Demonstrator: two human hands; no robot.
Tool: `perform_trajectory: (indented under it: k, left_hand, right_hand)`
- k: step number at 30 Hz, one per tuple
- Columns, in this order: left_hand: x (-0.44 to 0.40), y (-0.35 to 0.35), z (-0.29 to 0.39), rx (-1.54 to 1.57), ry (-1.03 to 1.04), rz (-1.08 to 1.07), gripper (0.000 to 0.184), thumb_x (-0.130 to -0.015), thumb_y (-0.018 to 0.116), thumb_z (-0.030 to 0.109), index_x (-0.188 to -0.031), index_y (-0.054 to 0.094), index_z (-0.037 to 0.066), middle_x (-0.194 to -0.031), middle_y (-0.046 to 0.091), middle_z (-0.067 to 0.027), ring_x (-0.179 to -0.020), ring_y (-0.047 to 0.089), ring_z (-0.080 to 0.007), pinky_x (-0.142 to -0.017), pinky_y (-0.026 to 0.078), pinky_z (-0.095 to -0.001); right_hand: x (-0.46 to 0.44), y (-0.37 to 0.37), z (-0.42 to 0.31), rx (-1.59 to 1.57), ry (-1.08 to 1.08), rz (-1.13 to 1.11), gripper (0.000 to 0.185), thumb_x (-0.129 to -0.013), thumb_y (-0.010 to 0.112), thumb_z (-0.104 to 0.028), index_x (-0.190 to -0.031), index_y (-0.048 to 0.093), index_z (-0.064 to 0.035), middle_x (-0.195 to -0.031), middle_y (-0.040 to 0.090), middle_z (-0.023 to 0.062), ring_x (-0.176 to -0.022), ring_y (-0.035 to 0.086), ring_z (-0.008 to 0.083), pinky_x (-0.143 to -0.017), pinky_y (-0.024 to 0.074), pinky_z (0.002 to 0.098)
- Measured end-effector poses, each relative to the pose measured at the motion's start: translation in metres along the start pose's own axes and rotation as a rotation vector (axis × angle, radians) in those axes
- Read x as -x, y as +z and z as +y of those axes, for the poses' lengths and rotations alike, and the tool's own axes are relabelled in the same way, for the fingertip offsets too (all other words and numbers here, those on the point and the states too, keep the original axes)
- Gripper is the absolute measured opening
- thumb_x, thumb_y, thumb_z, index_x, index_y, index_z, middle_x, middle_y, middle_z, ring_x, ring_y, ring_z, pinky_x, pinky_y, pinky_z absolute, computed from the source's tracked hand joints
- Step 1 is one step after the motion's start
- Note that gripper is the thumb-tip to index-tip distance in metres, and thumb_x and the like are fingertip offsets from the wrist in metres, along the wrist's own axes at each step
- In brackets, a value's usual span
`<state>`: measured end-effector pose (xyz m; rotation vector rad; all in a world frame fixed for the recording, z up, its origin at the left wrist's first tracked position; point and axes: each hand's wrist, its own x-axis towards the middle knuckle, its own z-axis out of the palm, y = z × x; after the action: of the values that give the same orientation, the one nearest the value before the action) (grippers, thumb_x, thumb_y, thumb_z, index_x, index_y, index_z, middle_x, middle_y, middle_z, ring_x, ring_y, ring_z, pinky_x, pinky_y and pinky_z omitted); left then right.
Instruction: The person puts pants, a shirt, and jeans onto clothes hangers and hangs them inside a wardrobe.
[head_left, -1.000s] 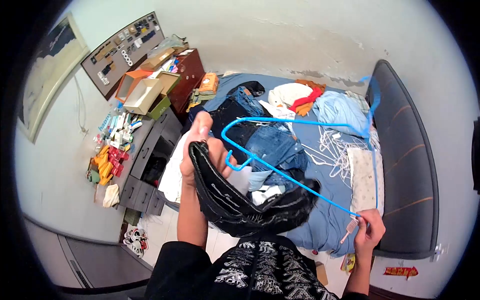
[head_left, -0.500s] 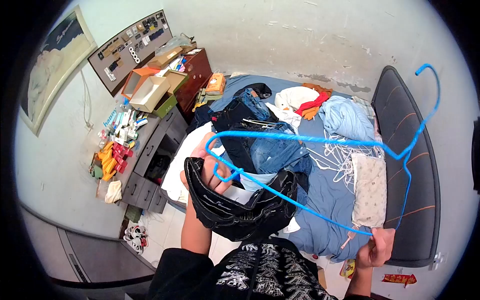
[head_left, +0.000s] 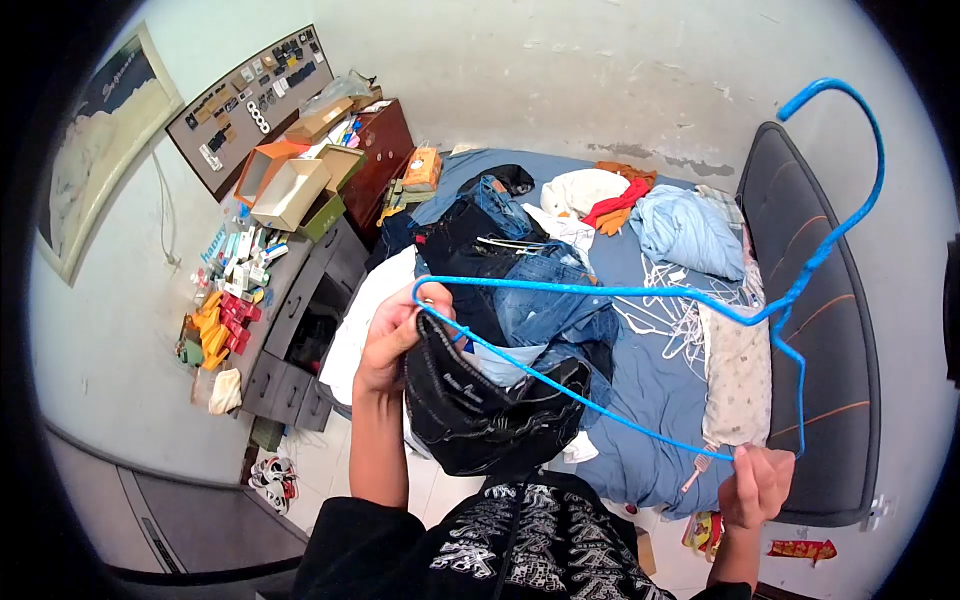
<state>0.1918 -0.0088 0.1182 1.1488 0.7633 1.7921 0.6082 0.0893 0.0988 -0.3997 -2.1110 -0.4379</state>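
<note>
Now left hand [head_left: 392, 340] closed on waistband of black trousers [head_left: 490, 425] and one end of blue hanger [head_left: 600, 290]; right hand [head_left: 757, 487] pinching the other end.
Hanger's small inner hook, clear in the earlier frame, mostly hidden at the waistband now. Trousers hang near, before the bed [head_left: 655, 400]. Far left: open box [head_left: 292, 192], pale inside; desk [head_left: 292, 305] compartment holds something dark, unclear.

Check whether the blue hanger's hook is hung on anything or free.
Free: the hook of the blue hanger ends in a bare tip; the right hand grips the frame.
</note>
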Motion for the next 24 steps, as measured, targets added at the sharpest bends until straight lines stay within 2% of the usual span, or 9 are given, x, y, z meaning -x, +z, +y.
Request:
perform_trajectory:
  k: [1,6,7,12,14,16,18,21,24]
  left_hand:
    - [0.002,-0.009,-0.001,-0.062,-0.040,-0.024,0.043,-0.089,0.068,0.036,-0.105,0.055,-0.002,-0.091,0.059,-0.0063,-0.078,0.058,-0.0119,-0.072,0.048,-0.0243]
    - [0.005,0.001,-0.020,-0.595,0.073,0.085,0.047,-0.093,0.059,0.048,-0.105,0.055,0.003,-0.094,0.052,-0.0003,-0.086,0.047,-0.0082,-0.079,0.037,-0.0217]
    - [0.009,0.002,-0.028,-0.656,0.028,0.110,0.046,-0.094,0.058,0.049,-0.104,0.054,0.004,-0.094,0.051,0.0004,-0.088,0.045,-0.0087,-0.081,0.036,-0.0226]
    - [0.047,0.005,-0.050,-0.538,0.070,0.317,0.042,-0.095,0.058,0.044,-0.099,0.057,0.002,-0.091,0.053,-0.0009,-0.084,0.048,-0.0089,-0.078,0.038,-0.0234]
    - [0.060,0.004,-0.047,-0.578,0.126,0.302,0.044,-0.094,0.059,0.045,-0.097,0.058,0.002,-0.089,0.054,-0.0021,-0.082,0.051,-0.0102,-0.077,0.039,-0.0242]
    - [0.073,0.010,-0.043,-0.511,0.113,0.286,0.047,-0.092,0.062,0.047,-0.096,0.058,0.000,-0.087,0.054,-0.0025,-0.081,0.053,-0.0108,-0.076,0.041,-0.0238]
    - [0.081,0.011,-0.039,-0.523,0.157,0.349,0.043,-0.091,0.064,0.044,-0.090,0.049,0.003,-0.079,0.058,-0.0078,-0.071,0.053,-0.0140,-0.066,0.043,-0.0264]
    - [0.089,0.009,-0.038,-0.536,0.153,0.313,0.044,-0.091,0.063,0.045,-0.091,0.048,0.003,-0.078,0.057,-0.0071,-0.071,0.053,-0.0142,-0.065,0.043,-0.0262]
    - [0.091,0.013,-0.031,-0.604,0.160,0.337,0.044,-0.091,0.064,0.045,-0.089,0.050,0.002,-0.076,0.055,-0.0061,-0.071,0.052,-0.0137,-0.066,0.042,-0.0271]
  right_hand:
    - [0.002,0.001,0.002,0.006,-0.042,-0.025,0.031,-0.074,0.058,0.005,-0.103,0.065,-0.0025,-0.091,0.065,0.0117,-0.069,0.057,0.0236,-0.056,0.0406,0.0347]
    - [0.027,0.026,-0.008,-0.080,-0.032,-0.117,0.029,-0.075,0.061,0.001,-0.104,0.065,-0.0032,-0.093,0.065,0.0092,-0.072,0.059,0.0233,-0.059,0.0422,0.0354]
    - [0.033,0.032,-0.015,-0.132,0.048,-0.120,0.029,-0.075,0.061,0.002,-0.104,0.065,-0.0033,-0.093,0.064,0.0094,-0.073,0.059,0.0244,-0.061,0.0433,0.0362]
    - [0.057,0.063,-0.025,-0.300,0.291,-0.227,0.032,-0.073,0.066,0.004,-0.104,0.065,-0.0034,-0.095,0.064,0.0113,-0.073,0.060,0.0284,-0.068,0.0472,0.0392]
    - [0.051,0.057,-0.035,-0.263,0.322,-0.160,0.033,-0.073,0.067,0.009,-0.103,0.064,-0.0032,-0.094,0.061,0.0147,-0.075,0.058,0.0301,-0.071,0.0481,0.0401]
    - [0.068,0.051,-0.037,-0.242,0.263,-0.089,0.036,-0.077,0.070,0.005,-0.111,0.059,-0.0034,-0.096,0.059,0.0146,-0.082,0.058,0.0289,-0.077,0.0503,0.0403]
    - [0.072,0.046,-0.044,-0.811,0.575,0.280,0.041,-0.081,0.069,0.002,-0.117,0.051,-0.0043,-0.097,0.056,0.0131,-0.089,0.059,0.0276,-0.083,0.0512,0.0399]
    - [0.056,0.018,-0.051,-0.082,0.465,0.191,0.044,-0.084,0.068,-0.003,-0.121,0.043,-0.0021,-0.112,0.048,0.0150,-0.104,0.054,0.0275,-0.090,0.0490,0.0407]
    - [0.022,-0.004,-0.044,0.073,0.387,0.198,0.064,-0.079,0.074,-0.013,-0.132,0.040,-0.0005,-0.119,0.048,0.0155,-0.113,0.050,0.0291,-0.103,0.0389,0.0428]
